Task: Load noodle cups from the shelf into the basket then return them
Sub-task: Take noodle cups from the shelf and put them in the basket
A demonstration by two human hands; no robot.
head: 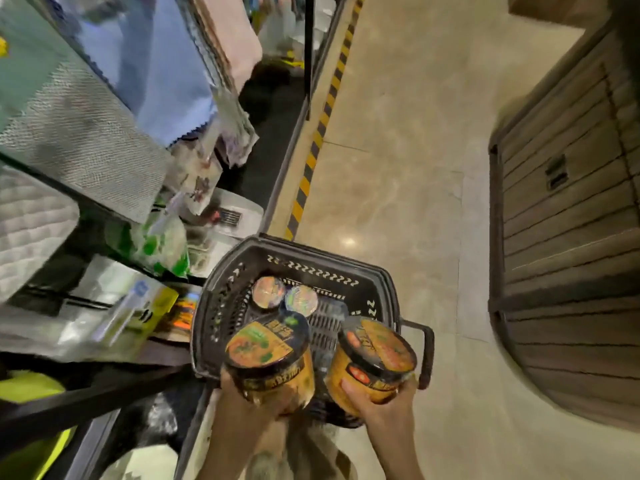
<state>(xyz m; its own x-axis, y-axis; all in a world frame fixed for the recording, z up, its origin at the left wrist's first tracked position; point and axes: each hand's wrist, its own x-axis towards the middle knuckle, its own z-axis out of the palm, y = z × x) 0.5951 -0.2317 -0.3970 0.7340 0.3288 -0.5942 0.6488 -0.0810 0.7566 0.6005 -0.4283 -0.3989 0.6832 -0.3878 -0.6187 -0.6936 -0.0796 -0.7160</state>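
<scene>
Left hand point(258, 398) grip curled round round noodle cup, green-marked lid point(268, 355); right hand point(375, 400) grip curled round second cup, red-marked lid point(375, 358). Both held over black perforated plastic basket point(311, 268) on glossy floor point(398, 150). Two foil-lidded cups point(284, 296) lie inside.

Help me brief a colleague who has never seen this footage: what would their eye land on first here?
First, the two orange-and-black round noodle cups held low in the middle: one with a green-printed lid gripped by the left hand, one with a red-printed lid by the right hand. Under them sits the dark perforated plastic basket on the floor, with two smaller round cups inside at its far end.
</scene>
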